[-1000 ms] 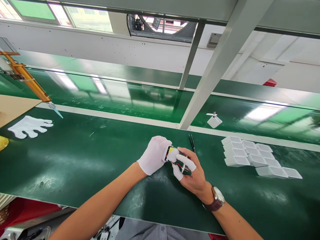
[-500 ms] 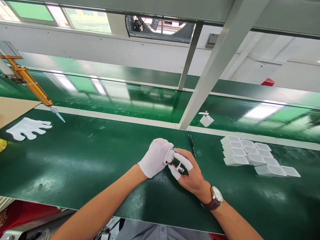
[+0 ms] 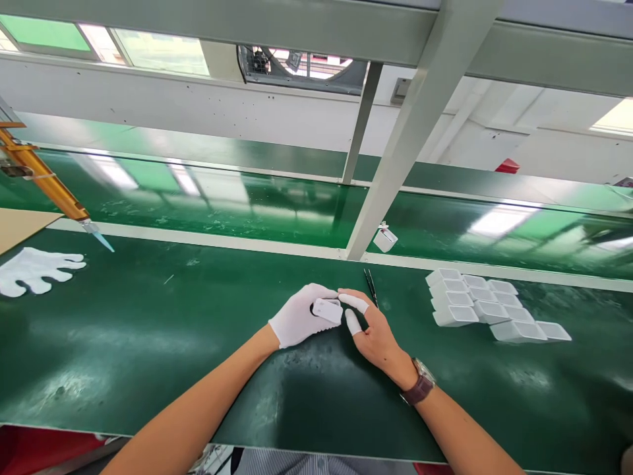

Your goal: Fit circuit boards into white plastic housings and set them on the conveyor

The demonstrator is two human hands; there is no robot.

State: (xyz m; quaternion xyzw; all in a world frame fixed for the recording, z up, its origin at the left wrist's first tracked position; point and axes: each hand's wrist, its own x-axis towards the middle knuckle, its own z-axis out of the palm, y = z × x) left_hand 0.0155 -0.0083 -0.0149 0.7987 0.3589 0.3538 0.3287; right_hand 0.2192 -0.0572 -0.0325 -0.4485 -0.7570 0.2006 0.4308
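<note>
My left hand [image 3: 301, 318], in a white glove, is closed around a small white plastic case [image 3: 327, 311]. The case's flat white face is turned up and a dark spot shows at its left end. My right hand [image 3: 372, 330] wears white finger covers on thumb and forefinger. Its fingers are apart with nothing visible between them, and the forefinger tip is at the case's right end; whether it touches the case or the glove I cannot tell. Just beyond the right hand lie black tweezers [image 3: 370, 287] on the green worktop [image 3: 198, 310].
Several white open boxes [image 3: 487, 310] stand in rows at the right. Behind the post [image 3: 395, 165] is another white box [image 3: 385, 239]. At the left lie a white glove [image 3: 39, 270] and cardboard [image 3: 24, 225], with an amber syringe dispenser [image 3: 59, 188] above.
The white case has turned in my left hand; its red and dark wires and two-pronged metal part no longer show. My right fingers have let go and moved slightly away. The camera view has shifted.
</note>
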